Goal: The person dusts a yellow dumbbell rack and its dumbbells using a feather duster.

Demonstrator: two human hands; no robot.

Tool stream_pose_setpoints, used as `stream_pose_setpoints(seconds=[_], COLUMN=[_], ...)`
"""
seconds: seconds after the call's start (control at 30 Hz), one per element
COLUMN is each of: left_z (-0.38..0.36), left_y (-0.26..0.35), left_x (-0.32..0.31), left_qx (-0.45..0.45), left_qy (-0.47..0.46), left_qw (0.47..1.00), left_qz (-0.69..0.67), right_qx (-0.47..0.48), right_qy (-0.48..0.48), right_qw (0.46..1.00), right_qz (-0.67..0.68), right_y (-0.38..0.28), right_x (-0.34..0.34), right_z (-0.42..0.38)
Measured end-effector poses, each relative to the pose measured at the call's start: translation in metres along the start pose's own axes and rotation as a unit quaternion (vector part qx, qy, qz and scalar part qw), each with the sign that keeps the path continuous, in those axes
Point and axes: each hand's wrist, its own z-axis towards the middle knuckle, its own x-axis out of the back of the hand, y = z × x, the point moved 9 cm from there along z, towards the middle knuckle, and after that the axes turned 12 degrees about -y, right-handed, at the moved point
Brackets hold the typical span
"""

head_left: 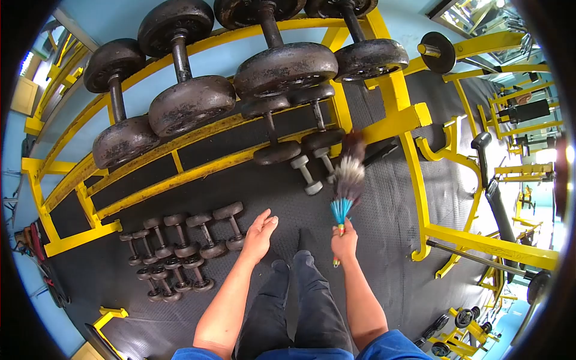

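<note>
Right hand [344,241]: your fingers wrap the slim-handled, fluffy duster [348,175], near the square-edged yellow rack [397,122].
Left hand [260,235]: yours is loosely spread.
Floor [384,231]: black, textured, open to your right.

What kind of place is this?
Most likely a gym or weight room: big, worn dumbbells sit on a yellow metal rack, and smaller dumbbells stand in rows on the black textured floor.
</note>
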Motion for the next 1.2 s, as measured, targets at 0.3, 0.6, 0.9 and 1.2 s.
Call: stream_pose_setpoints(seconds=[0.3,0.6,0.9,1.2], left_z=[0.012,0.014,0.028,0.020], left_y=[-0.014,-0.031,-0.057,-0.076], left_x=[-0.016,-0.013,-0.009,0.010], left_qx=[-0.009,0.012,0.013,0.030], left_qy=[-0.018,-0.012,-0.006,0.003], left_qw=[0.999,0.999,0.999,0.999], left_qz=[0.045,0.047,0.040,0.027], right_qx=[-0.092,-0.096,-0.119,-0.119], right_qy=[-0.049,-0.138,-0.225,-0.228], right_qw=[0.991,0.986,0.957,0.957], right_qz=[0.085,-0.014,0.141,0.136], right_y=[0.018,0.054,0.045,0.029], right_x=[-0.017,-0.038,-0.109,-0.158], right_z=[-0.012,-0.010,0.064,0.030])
